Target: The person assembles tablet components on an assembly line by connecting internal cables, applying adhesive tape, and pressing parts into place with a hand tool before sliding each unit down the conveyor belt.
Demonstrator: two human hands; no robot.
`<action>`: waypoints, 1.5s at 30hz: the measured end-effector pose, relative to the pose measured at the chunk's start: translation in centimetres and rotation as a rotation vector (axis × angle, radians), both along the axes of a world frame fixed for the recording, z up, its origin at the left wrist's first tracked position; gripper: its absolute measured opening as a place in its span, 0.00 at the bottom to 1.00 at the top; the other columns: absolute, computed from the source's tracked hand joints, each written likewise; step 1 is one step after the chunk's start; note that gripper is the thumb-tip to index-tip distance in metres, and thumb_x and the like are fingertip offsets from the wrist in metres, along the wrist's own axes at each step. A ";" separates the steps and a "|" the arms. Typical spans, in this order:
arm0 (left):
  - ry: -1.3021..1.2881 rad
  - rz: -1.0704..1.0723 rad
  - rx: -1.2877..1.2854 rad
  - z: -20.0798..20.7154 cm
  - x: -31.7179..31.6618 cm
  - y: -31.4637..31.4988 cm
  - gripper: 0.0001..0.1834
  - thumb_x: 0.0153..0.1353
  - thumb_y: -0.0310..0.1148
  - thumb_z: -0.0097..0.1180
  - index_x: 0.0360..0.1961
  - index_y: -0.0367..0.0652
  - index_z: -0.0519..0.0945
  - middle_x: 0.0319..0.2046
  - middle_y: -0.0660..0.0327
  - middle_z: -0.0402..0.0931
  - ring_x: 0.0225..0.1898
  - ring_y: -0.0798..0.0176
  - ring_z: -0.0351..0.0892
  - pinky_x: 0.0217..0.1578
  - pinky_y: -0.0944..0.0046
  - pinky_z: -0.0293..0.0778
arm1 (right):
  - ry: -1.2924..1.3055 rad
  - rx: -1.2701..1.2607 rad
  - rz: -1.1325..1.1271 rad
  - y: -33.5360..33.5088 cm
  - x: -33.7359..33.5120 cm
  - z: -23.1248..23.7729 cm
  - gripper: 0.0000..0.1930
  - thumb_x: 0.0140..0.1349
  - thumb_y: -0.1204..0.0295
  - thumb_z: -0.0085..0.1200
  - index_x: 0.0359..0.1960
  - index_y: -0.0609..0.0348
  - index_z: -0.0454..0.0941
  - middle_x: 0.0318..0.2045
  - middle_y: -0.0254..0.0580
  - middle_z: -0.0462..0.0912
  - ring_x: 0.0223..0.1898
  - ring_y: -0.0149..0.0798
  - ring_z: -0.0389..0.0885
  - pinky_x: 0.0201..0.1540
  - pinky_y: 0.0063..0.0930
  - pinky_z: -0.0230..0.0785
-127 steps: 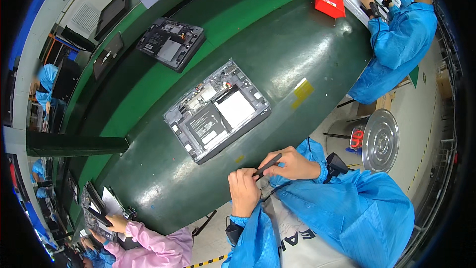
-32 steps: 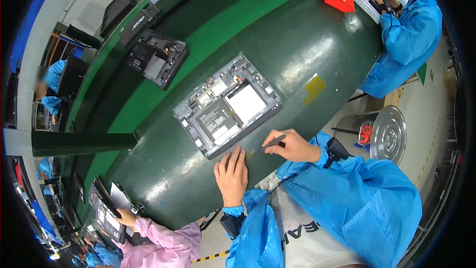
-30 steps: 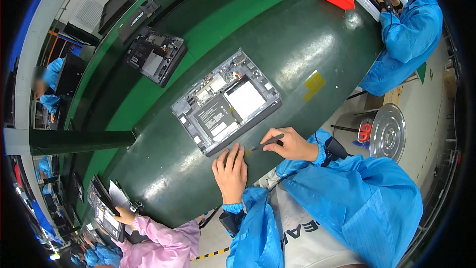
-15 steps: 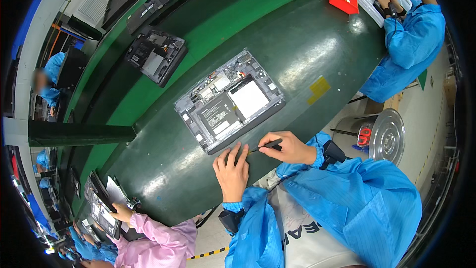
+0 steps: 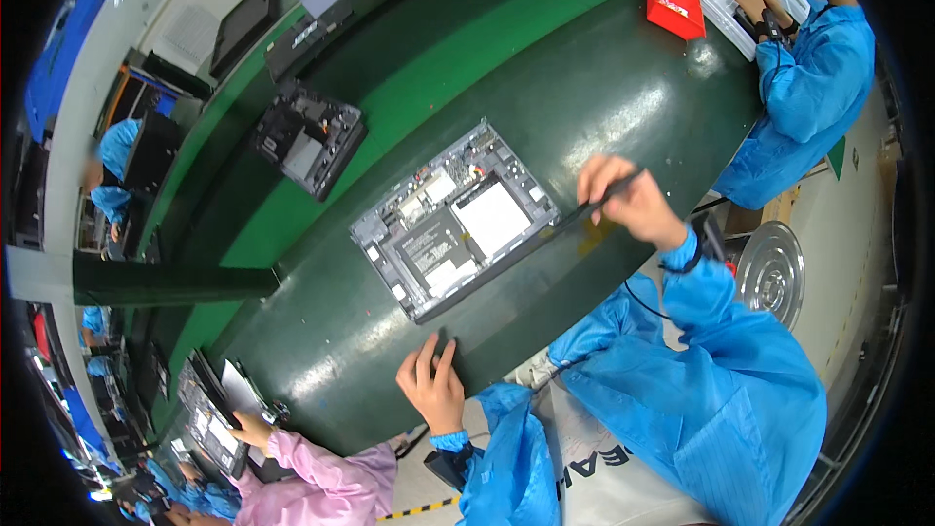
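Note:
An opened laptop base lies on the green tabletop in front of me, its battery, boards and a white panel exposed. In my right hand is a slim black pen-shaped tool, pinched between the fingers. The tool slants down to the left, with its lower end at the laptop's right corner; whether it touches cannot be made out. My left hand rests at the table's near edge, fingers extended and holding nothing, a little below the laptop's front corner.
Beyond the laptop lies another dark opened laptop part. A red bin stands far right beside a co-worker in blue. At lower left, a person in a pink sleeve handles another laptop. A round metal stool stands right.
My right hand has moved right and up with the tool, from the laptop's front edge to its right corner. The left hand has drawn back slightly, down and left.

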State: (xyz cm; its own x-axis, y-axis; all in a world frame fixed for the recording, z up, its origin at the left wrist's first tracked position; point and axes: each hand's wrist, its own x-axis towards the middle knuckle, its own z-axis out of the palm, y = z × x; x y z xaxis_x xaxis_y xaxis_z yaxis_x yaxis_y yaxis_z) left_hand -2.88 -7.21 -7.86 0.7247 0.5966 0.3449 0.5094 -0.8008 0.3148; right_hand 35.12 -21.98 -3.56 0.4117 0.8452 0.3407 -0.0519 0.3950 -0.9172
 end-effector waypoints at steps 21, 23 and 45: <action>-0.056 -0.295 -0.032 1.7 22.7 4.8 0.21 0.60 0.28 0.63 0.56 0.43 0.85 0.57 0.58 0.79 0.56 0.49 0.72 0.59 0.48 0.68 | 0.205 -0.058 -0.147 17.4 7.0 -6.0 0.21 0.76 0.69 0.57 0.65 0.60 0.66 0.33 0.34 0.84 0.30 0.25 0.78 0.31 0.20 0.67; -0.042 -0.305 -0.003 2.0 22.7 4.6 0.20 0.59 0.27 0.63 0.55 0.43 0.86 0.56 0.58 0.80 0.53 0.50 0.73 0.57 0.50 0.69 | 0.111 -0.090 -0.143 17.9 6.9 -6.4 0.21 0.74 0.72 0.59 0.64 0.61 0.65 0.33 0.36 0.84 0.32 0.24 0.78 0.34 0.21 0.69; -0.093 -0.269 0.026 1.8 23.3 4.7 0.20 0.57 0.24 0.64 0.53 0.45 0.87 0.49 0.57 0.79 0.47 0.51 0.73 0.49 0.52 0.72 | -0.386 -0.216 -0.226 17.7 5.3 -4.8 0.18 0.66 0.64 0.67 0.53 0.59 0.80 0.26 0.37 0.87 0.25 0.34 0.82 0.33 0.32 0.74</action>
